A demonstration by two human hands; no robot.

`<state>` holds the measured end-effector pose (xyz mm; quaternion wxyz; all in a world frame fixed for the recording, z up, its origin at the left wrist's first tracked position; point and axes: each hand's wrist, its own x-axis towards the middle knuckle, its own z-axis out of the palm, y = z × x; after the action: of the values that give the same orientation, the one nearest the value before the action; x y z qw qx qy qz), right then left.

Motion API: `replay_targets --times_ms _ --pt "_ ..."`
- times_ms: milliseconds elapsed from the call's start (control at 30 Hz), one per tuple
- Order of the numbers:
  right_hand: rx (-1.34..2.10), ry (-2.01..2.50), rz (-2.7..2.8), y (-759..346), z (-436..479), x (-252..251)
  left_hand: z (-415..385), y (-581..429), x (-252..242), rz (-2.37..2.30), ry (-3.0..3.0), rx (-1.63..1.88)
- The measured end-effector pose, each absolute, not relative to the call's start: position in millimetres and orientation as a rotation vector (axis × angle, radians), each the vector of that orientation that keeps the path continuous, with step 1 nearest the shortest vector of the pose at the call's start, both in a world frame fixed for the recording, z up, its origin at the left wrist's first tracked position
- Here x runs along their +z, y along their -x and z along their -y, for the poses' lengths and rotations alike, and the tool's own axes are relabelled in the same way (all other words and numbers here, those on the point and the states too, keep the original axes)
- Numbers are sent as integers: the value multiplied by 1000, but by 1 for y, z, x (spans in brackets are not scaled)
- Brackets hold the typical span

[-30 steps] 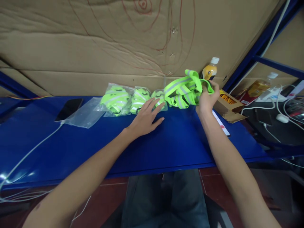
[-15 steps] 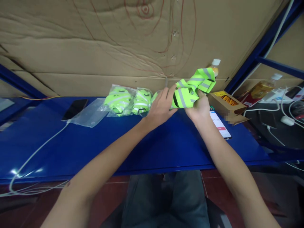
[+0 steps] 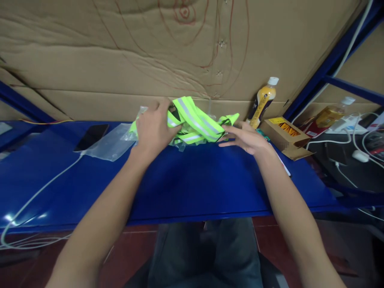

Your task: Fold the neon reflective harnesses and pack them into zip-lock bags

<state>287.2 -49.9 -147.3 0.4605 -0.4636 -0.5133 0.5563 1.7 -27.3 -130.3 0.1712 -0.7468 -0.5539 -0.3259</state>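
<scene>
My left hand (image 3: 154,128) is closed around the left end of a bright yellow-green reflective safety strap (image 3: 196,120) with silver stripes and black parts. The strap runs in loose crossing bands toward the right, above the table. At its right end my right hand (image 3: 247,138) has its fingers stretched out and apart, touching the fabric. Under and behind the strap lie clear plastic bags (image 3: 182,146) with similar yellow-green material, mostly covered. Left of my left hand is a flat clear plastic bag (image 3: 109,146).
A dark phone (image 3: 92,137) lies on the blue table (image 3: 192,188) with a white cable nearby. On the right are a drink bottle (image 3: 262,102), an open cardboard box (image 3: 286,136) and a partly hidden phone (image 3: 285,166). A cardboard wall (image 3: 120,72) stands behind.
Both hands have shifted the strap leftward, over the bagged pieces. My left hand moved left to its end; my right hand's fingers have spread out. The bottle is now uncovered.
</scene>
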Motion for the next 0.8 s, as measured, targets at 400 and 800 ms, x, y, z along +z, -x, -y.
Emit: replay_targets --times_ms 400,800 --pt "165 978 2085 -260 73 -91 52 -29 -131 1274 2211 -1130" --pt "-63 679 1905 -248 36 -37 14 -14 -50 673 2733 -1433"
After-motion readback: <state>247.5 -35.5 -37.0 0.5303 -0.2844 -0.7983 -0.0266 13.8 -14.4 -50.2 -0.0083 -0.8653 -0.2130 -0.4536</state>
